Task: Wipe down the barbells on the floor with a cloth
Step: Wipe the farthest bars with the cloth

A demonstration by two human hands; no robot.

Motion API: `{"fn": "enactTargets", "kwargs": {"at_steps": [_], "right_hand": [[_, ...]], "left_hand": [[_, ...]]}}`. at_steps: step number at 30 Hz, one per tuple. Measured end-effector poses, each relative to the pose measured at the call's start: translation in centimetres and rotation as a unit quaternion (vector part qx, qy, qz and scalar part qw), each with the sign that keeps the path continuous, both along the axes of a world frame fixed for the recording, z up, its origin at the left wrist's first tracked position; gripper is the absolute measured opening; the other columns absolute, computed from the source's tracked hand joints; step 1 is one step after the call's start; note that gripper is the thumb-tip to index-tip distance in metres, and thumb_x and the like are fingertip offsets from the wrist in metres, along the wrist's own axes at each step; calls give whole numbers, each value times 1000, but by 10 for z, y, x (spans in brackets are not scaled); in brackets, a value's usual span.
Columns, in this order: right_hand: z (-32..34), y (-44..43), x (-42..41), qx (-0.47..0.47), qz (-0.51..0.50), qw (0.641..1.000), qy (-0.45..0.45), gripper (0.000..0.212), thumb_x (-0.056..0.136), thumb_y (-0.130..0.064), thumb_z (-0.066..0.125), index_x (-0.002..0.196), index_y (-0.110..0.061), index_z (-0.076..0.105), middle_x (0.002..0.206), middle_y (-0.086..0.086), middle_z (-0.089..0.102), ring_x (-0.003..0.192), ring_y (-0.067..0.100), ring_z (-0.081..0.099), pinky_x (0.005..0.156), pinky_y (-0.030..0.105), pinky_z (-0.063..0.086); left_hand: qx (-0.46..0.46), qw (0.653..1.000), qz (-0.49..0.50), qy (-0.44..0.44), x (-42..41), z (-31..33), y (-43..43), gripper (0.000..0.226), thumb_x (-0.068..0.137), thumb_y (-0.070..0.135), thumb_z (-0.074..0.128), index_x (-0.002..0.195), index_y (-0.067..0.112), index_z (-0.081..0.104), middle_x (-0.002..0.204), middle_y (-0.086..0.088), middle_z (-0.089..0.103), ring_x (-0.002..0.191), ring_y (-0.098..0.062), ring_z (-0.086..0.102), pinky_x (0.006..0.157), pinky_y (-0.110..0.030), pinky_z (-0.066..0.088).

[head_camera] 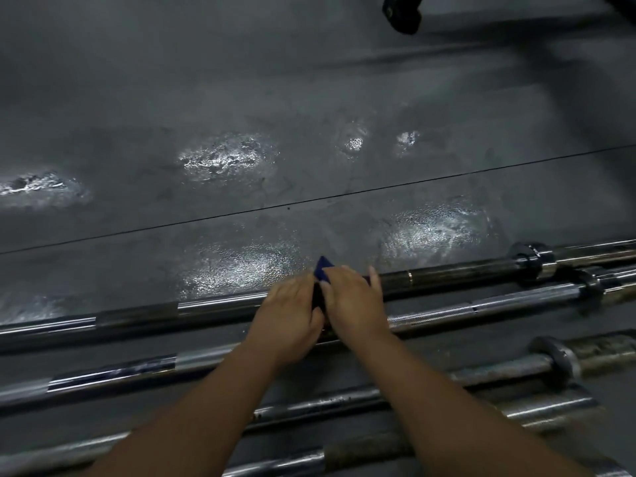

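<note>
Hands: left hand [289, 315] and right hand [354, 301] both curled over a blue cloth [322, 270], pressing it on the farthest barbell [464, 275], mid-shaft | Progress: seemingly early; four nearer bars on the floor [309, 98] looked untouched, some rusty.

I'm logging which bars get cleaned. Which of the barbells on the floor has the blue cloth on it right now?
The farthest barbell, the dark one next to the open floor. Both hands hold the blue cloth on its shaft; the nearer bars lie bare.

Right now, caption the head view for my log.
Both hands, left hand and right hand, press a blue cloth on the farthest barbell.
</note>
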State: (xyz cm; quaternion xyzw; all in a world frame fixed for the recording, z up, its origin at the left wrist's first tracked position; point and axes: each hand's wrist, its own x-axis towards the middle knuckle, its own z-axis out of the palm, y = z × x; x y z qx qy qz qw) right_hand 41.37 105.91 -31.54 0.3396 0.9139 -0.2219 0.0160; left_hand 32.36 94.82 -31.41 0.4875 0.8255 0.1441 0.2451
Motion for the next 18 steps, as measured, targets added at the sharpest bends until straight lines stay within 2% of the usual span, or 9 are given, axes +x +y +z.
{"fn": "enactTargets", "kwargs": {"at_steps": [2,3,5,7,8,11,14,16,18], "right_hand": [[0,14,11,36,51,998,-12,29,98,-33,47,125,-34,57,126,-11,61,125,12,49,117,47,11],[-2,27,19,57,53,997,-26,28,96,-34,49,123,-34,59,122,-10,64,120,15,52,116,47,16],[-2,52,35,94,-26,994,-51,22,96,-34,49,113,-32,63,109,-6,68,107,20,57,108,45,29],[-2,56,40,110,-113,986,-56,20,96,-31,47,104,-26,65,102,-3,68,101,22,58,101,44,37],[-3,47,34,110,-113,986,-49,20,94,-28,48,102,-23,66,102,-1,67,102,23,59,99,44,39],[-11,7,7,96,6,995,-10,26,93,-27,44,106,-17,64,109,3,65,109,25,56,102,44,37],[-4,17,-1,62,82,995,-15,26,96,-26,43,114,-22,62,114,-1,65,107,21,55,103,36,32],[0,43,5,71,57,995,-35,27,95,-22,47,114,-24,65,109,0,67,101,24,59,96,37,39],[-4,74,19,99,-29,994,-35,26,94,-14,47,109,-17,68,101,7,67,94,28,60,84,37,45]], "left_hand": [[-16,999,11,-42,-2,6,0,73,92,36,34,157,11,14,145,-12,47,132,-26,41,115,-37,26],[-23,999,7,-47,-4,10,0,73,94,34,39,158,12,11,148,-12,44,134,-26,39,116,-36,26],[-27,999,-17,-23,-9,11,-3,69,94,33,43,156,16,18,151,-9,42,137,-26,38,116,-34,26],[-51,996,-58,40,-16,7,-10,72,89,46,32,155,20,23,155,-4,36,142,-24,33,118,-36,21],[-72,992,-75,71,-15,3,-14,80,85,54,22,157,20,17,160,-2,27,146,-23,25,121,-38,14],[-93,990,-63,84,-9,-10,-18,93,75,64,-1,159,25,3,167,3,7,152,-17,3,120,-40,-3],[-85,994,-34,59,-14,-15,-11,87,78,68,-3,158,34,6,165,9,12,151,-14,5,119,-40,-2],[-73,995,-19,65,-21,-18,-5,81,81,70,1,155,38,14,162,12,20,149,-14,9,117,-41,2],[-68,995,-7,77,-27,-19,1,77,84,71,6,152,40,20,160,13,23,149,-14,11,117,-42,3]]}}
